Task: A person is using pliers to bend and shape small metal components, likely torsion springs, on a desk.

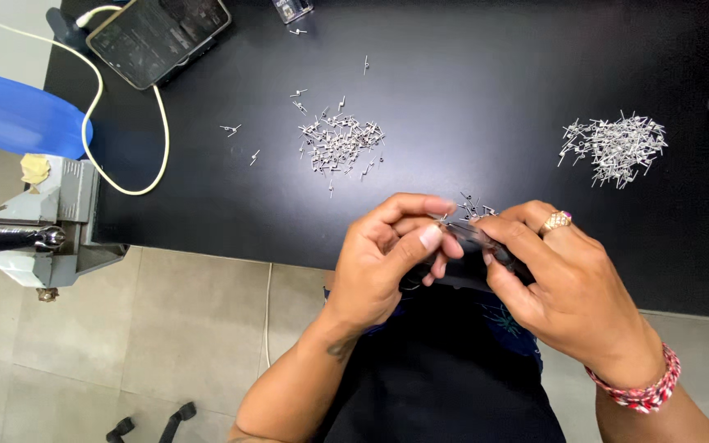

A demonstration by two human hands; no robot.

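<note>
item: black table [469, 107], seen from above, the near edge at the person's lap.

left hand [387, 254]: fingers curled, thumb and forefinger pinched together on a small metal pin [443, 220] at the fingertips; the pin is mostly hidden, so its exact shape cannot be told.

right hand [560, 279]: closed around a dark tool [473, 239], seemingly small pliers, whose tip meets the pin between the two hands; gold ring on one finger, red and white band at the wrist.

few loose pins [473, 205]: on the table just behind the fingertips.

middle pile of pins [338, 141]: scattered thin, with strays around it, well apart from the hands.

right pile of pins [615, 148]: denser heap, well apart from the middle pile.

phone [157, 37]: far left corner, with a white cable [125, 148] looping along the table's left side.

vise [43, 234]: grey, just off the table's left edge.

risks, as judged:
- the pin is tiny and held only by fingertips; a slip of the tool could flick it off the near edge onto the tiled floor, where it would be hard to find.
- squeezing too hard or off-line may bend the pin wrongly.
- the tool tip works close to the left thumb and could nip it.
- a sweep of a wrist could knock the loose pins off the table, or mix the two piles if the hands reach out carelessly.
</note>
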